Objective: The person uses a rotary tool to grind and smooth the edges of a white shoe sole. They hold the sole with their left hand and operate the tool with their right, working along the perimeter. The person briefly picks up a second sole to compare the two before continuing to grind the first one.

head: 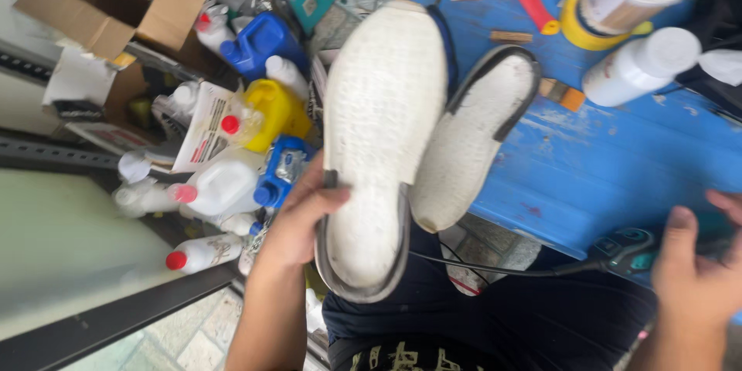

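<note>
In my left hand (297, 220), clamped sole-up, the shoe (375, 147) looks barely cleaned; my right hand (696, 270) grips the corded tool (638, 251), not yet applied.

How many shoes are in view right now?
2. One shoe is held sole-up in the left hand; the other shoe lies sole-up beside it on the blue table. Others may be hidden.

open cardboard box (100, 8), yellow jug (277, 108), blue jug (259, 40)
</note>
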